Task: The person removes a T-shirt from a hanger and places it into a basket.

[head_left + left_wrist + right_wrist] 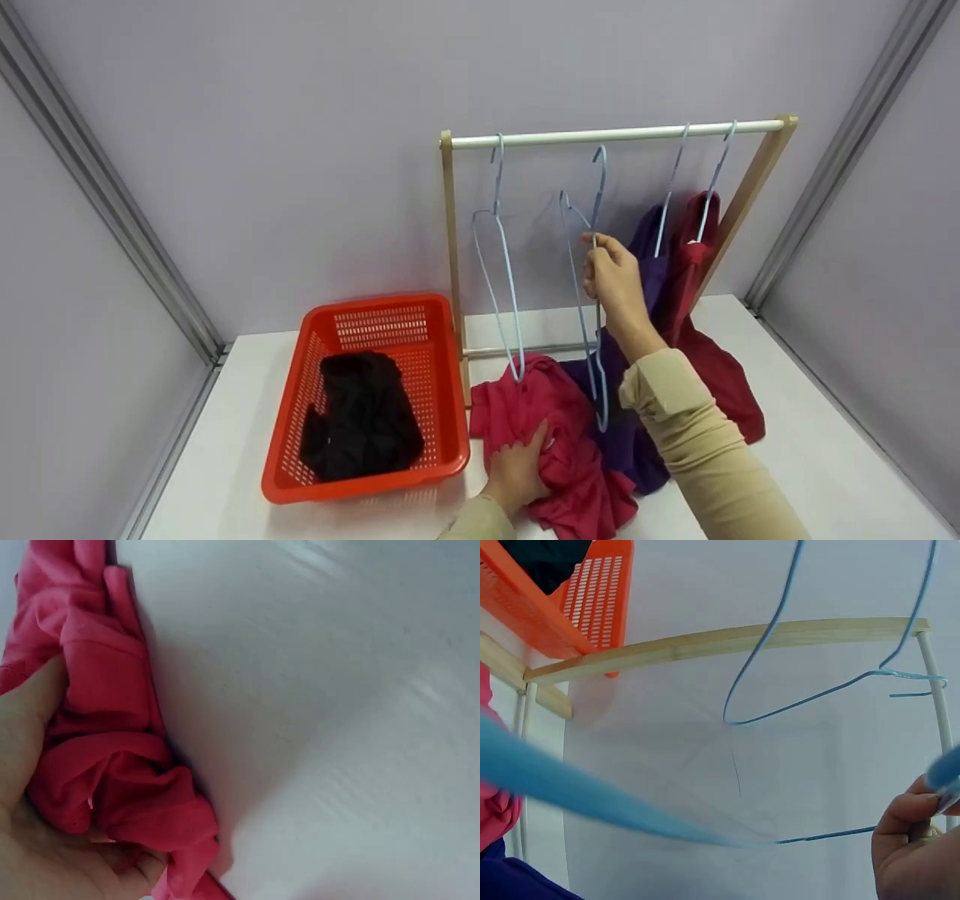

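Observation:
My right hand (pixel 616 279) pinches a light blue wire hanger (pixel 602 176) just under its neck. The hanger's hook shows right below the rack's white rod, and its body hangs down in front of the rack. In the right wrist view, the same hanger (pixel 615 791) crosses blurred and close to the camera. My left hand (pixel 516 474) grips a crumpled pink garment (pixel 525 401) on the table, with the thumb on top and fingers tucked into the folds of the cloth (pixel 109 679). Part of the left hand lies hidden beneath the fabric.
A wooden rack with a white rod (pixel 540 139) stands at the back. A bare blue hanger (pixel 506 255) hangs at its left; purple (pixel 652 281) and dark red (pixel 694 277) garments hang at its right. Left of it, a red basket (pixel 274 480) holds black cloth (pixel 367 420).

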Demonstrator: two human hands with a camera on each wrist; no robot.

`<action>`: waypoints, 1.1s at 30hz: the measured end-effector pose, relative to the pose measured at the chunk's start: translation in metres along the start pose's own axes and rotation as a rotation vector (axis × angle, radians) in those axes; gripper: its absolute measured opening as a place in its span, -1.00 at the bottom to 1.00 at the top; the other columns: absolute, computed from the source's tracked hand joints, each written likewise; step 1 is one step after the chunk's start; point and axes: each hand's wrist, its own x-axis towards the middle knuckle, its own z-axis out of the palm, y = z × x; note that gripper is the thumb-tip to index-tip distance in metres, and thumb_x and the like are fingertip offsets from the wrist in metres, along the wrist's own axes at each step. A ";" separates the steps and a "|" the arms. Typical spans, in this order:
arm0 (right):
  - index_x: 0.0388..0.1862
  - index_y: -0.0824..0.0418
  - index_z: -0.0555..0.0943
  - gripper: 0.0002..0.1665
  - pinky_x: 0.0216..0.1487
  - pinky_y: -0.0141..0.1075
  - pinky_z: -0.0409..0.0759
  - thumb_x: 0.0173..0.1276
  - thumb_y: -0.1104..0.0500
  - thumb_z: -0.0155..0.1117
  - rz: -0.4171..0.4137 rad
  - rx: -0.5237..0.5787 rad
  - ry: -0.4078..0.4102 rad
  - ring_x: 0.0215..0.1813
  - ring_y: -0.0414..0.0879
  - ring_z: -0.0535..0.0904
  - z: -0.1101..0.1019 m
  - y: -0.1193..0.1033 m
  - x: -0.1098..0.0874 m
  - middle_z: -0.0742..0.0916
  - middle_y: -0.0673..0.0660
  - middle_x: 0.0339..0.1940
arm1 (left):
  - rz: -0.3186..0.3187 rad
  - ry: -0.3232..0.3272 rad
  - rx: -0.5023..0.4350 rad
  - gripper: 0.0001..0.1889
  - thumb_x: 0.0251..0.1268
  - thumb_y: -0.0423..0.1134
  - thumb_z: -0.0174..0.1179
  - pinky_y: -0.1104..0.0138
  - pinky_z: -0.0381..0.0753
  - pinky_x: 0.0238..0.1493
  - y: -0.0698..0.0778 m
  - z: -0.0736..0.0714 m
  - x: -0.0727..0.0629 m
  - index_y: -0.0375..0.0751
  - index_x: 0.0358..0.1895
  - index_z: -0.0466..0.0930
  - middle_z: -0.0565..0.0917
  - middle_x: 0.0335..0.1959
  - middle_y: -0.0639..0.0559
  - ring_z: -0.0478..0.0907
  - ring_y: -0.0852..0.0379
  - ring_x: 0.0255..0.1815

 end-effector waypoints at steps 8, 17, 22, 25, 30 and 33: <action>0.40 0.41 0.18 -0.37 -0.53 -0.51 0.23 0.32 0.36 -0.34 -0.038 0.068 -0.132 -0.67 -0.32 0.25 0.002 -0.006 -0.002 0.44 -0.12 -0.60 | 0.007 0.081 0.039 -0.59 -0.12 -0.29 0.38 0.13 0.63 -0.41 0.004 0.003 -0.002 -0.01 -0.09 0.54 0.68 -0.39 -0.15 0.67 -0.10 -0.36; 0.41 0.36 0.12 -0.29 -0.42 -0.46 0.30 0.21 0.46 -0.21 -0.072 -0.011 -0.215 -0.54 -0.27 0.31 0.005 -0.004 0.000 0.57 -0.12 -0.36 | -0.008 0.242 -0.091 -0.64 -0.05 -0.46 0.24 0.06 0.64 -0.38 -0.005 -0.008 0.001 -0.05 -0.12 0.59 0.61 -0.38 -0.17 0.66 -0.20 -0.41; 0.33 0.33 0.10 -0.38 -0.35 -0.45 0.36 0.24 0.47 -0.21 -0.069 -0.016 -0.242 -0.52 -0.27 0.42 0.006 -0.005 -0.001 0.63 0.01 -0.11 | -0.017 0.344 -0.174 -0.62 -0.01 -0.48 0.23 0.07 0.65 -0.37 -0.012 -0.031 0.005 -0.07 -0.08 0.56 0.56 -0.37 -0.15 0.63 -0.18 -0.48; 0.32 0.34 0.11 -0.41 -0.30 -0.46 0.43 0.28 0.46 -0.21 -0.096 -0.009 -0.233 -0.48 -0.30 0.53 0.008 -0.005 -0.001 0.61 0.23 0.08 | -0.004 0.453 -0.206 -0.63 0.00 -0.47 0.27 0.09 0.66 -0.34 -0.018 -0.044 0.007 -0.08 -0.07 0.56 0.56 -0.33 -0.12 0.62 -0.14 -0.46; 0.38 0.38 0.10 -0.44 -0.19 -0.51 0.51 0.38 0.43 -0.27 -0.147 -0.011 -0.228 -0.35 -0.38 0.63 0.013 -0.007 -0.001 0.48 0.37 0.31 | 0.022 0.665 -0.314 -0.66 0.03 -0.45 0.28 0.10 0.67 -0.24 -0.028 -0.063 0.013 -0.13 -0.07 0.59 0.60 -0.25 -0.10 0.64 -0.10 -0.32; 0.42 0.38 0.07 -0.42 -0.16 -0.53 0.53 0.42 0.40 -0.30 -0.149 -0.024 -0.250 -0.31 -0.40 0.63 0.016 -0.009 -0.001 0.42 0.34 0.38 | 0.018 0.793 -0.409 -0.72 0.08 -0.41 0.29 0.09 0.67 -0.22 -0.036 -0.075 0.015 -0.19 -0.09 0.60 0.61 -0.23 -0.10 0.65 -0.10 -0.28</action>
